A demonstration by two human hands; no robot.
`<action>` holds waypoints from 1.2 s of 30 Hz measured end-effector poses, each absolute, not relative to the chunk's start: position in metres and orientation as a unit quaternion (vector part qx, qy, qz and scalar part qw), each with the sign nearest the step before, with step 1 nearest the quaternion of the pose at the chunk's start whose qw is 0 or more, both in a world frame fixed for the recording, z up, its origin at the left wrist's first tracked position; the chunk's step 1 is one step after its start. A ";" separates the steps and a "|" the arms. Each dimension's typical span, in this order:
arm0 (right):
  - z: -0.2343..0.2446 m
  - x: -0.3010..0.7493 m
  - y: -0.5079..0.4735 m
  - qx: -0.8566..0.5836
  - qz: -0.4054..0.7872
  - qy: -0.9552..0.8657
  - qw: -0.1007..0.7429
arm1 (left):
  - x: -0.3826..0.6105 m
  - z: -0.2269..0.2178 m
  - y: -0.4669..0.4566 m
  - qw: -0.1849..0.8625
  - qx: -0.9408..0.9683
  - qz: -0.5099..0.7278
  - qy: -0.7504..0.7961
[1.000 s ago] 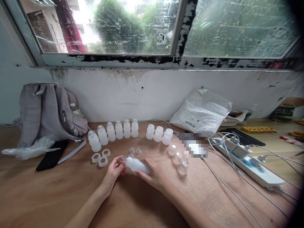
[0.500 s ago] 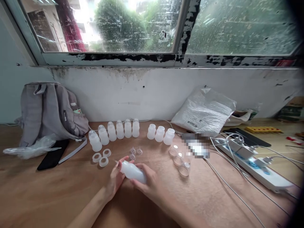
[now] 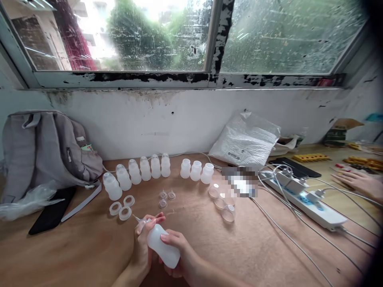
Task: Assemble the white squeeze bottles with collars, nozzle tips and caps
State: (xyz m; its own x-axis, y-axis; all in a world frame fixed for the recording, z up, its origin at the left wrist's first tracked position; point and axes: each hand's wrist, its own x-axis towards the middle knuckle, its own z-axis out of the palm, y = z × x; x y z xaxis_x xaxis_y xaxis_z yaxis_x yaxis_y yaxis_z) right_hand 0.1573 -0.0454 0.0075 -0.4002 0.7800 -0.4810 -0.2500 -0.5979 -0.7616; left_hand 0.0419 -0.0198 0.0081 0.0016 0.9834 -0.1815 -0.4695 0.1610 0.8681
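Note:
Low in the middle of the view, a frosted white baby bottle [image 3: 164,246] is held tilted between both hands. My right hand [image 3: 182,249] is wrapped round its body, thumb on top. My left hand [image 3: 143,243] closes round its neck end, where a clear teat [image 3: 142,224] with a thin tip points up and left. The fingers partly hide the join. Beyond the hands lie three clear teats [image 3: 162,204]. Three white screw rings [image 3: 125,213] are to their left, and three clear dome caps [image 3: 228,213] to their right.
Several capped bottles [image 3: 135,172] line the back left; three uncapped bottles [image 3: 196,171] stand right of them. A backpack [image 3: 44,151] and black phone-like slab [image 3: 52,211] are at left. Right are a power strip [image 3: 323,217] with cables, a plastic bag [image 3: 247,139] and another person's hand [image 3: 354,180].
The bottle has come lower in view and tilts more steeply, with the teat now showing past my left hand. The view has swung right, bringing another person's hand into sight.

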 end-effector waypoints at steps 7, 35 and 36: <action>0.007 0.157 -0.043 -0.382 0.859 -0.186 0.285 | 0.039 0.013 -0.023 0.628 0.321 0.587 0.399; 0.002 0.168 -0.023 -0.249 0.883 -0.237 0.320 | 0.036 0.013 -0.010 0.715 0.366 0.476 0.357; 0.004 0.169 -0.022 -0.261 0.866 -0.263 0.335 | 0.038 0.013 -0.010 0.726 0.371 0.457 0.355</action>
